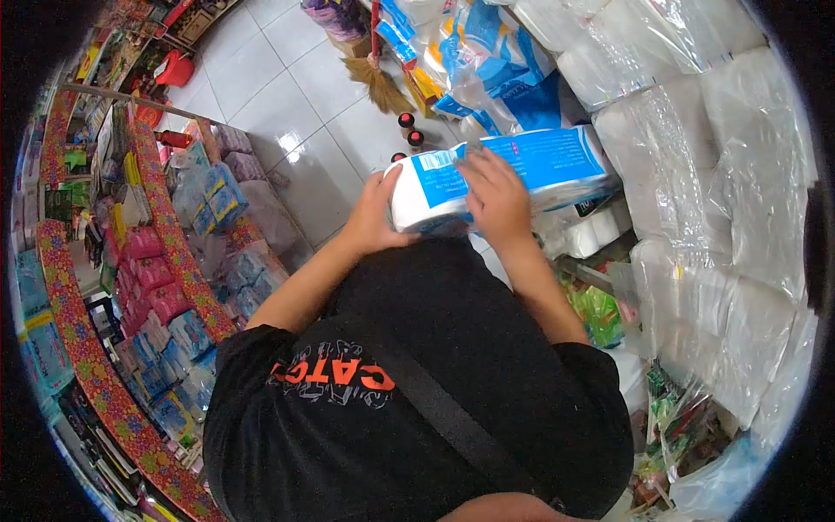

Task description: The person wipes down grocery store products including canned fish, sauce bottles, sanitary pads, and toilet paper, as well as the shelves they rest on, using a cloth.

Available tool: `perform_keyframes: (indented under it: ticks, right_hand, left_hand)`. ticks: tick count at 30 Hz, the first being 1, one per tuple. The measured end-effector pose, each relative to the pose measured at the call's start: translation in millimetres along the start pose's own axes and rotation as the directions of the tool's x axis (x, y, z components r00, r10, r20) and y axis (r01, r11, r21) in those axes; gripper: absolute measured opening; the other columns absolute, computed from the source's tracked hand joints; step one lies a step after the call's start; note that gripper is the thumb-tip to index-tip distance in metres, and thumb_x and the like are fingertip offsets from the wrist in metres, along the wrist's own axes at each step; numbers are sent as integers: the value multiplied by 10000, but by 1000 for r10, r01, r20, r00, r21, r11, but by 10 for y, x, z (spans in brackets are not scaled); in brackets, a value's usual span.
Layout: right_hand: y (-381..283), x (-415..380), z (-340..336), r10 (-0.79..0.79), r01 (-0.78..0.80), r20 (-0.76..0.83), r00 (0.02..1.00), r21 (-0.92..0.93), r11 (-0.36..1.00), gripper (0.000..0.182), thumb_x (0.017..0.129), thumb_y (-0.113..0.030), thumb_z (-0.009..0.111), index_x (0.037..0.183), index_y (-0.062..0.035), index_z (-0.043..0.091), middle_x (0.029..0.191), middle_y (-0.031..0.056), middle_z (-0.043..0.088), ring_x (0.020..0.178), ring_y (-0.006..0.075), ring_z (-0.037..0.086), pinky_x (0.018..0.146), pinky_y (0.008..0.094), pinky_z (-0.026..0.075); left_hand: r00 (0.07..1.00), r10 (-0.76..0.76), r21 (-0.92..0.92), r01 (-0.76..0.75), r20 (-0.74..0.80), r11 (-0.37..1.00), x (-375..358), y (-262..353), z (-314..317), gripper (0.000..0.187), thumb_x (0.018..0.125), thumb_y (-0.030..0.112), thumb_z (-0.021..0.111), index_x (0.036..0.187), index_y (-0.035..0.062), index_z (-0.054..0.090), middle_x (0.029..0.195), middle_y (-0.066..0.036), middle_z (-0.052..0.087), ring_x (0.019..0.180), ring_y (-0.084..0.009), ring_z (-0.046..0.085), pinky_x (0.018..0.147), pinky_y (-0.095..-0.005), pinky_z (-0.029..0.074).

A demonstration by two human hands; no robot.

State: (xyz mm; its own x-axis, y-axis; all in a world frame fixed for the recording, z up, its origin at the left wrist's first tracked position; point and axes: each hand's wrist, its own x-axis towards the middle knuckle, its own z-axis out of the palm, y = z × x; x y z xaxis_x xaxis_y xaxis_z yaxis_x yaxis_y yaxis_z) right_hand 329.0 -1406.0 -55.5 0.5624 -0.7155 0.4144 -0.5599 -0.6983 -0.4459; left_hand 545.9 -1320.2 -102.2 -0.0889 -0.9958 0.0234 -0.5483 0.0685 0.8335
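Observation:
A long plastic-wrapped pack [557, 161], white with a blue printed panel and a barcode, lies across in front of my chest. It looks like a pack of tissue rolls, though its contents cannot be told. Around its white left end is my left hand [376, 213], thumb below and fingers above. My right hand [497, 196] presses on the blue panel beside the barcode, its fingers bent together. Something small and greyish shows at those fingertips, slightly blurred, and I cannot make out what it is.
Shelves with flowered edging [96, 374] hold packets on the left. Stacked clear-wrapped white packs [696, 174] rise on the right. A straw broom [378, 83], red-capped bottles [416, 139] and blue-white bags [487, 52] stand ahead on the tiled floor [296, 96].

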Motion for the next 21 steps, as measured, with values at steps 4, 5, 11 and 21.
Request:
perform_keyframes:
  ticks: [4, 5, 11, 21]
  right_hand:
    - [105, -108, 117, -203, 205, -46, 978, 51, 977, 327, 657, -62, 585, 982, -80, 609, 1116, 88, 545, 1126, 296, 451, 927, 392, 378]
    - [194, -170, 198, -199, 199, -10, 980, 44, 979, 326, 660, -61, 580, 984, -75, 608, 1124, 97, 540, 1131, 301, 446, 932, 394, 373]
    - [1361, -339, 503, 180, -177, -33, 983, 95, 980, 373, 818, -86, 462, 1186, -33, 494, 1208, 172, 486, 1167, 298, 410, 981, 348, 321]
    - [837, -284, 842, 173, -181, 109, 979, 65, 981, 261, 781, -58, 461, 1013, 26, 546, 1020, 192, 550, 973, 346, 510, 857, 385, 413]
  left_hand:
    - [978, -207, -200, 198, -24, 959, 158, -14, 2, 1072, 477, 271, 780, 1360, 80, 202, 1207, -223, 365, 1133, -352, 388, 924, -397, 363]
    - [980, -195, -121, 190, -33, 974, 235, -180, 36, 1012, 548, 238, 747, 1368, 88, 174, 1212, -213, 382, 1140, -328, 389, 887, -397, 391]
    - [727, -583, -677, 636, 363, 372, 488, -238, 208, 886, 709, 293, 631, 1382, 210, 62, 1323, -150, 316, 1166, -355, 358, 832, -548, 374]
    - [656, -647, -718, 655, 387, 235, 284, -107, 567, 726, 753, 260, 563, 1332, 257, 126, 1300, -123, 329, 1193, -326, 328, 867, -543, 353]
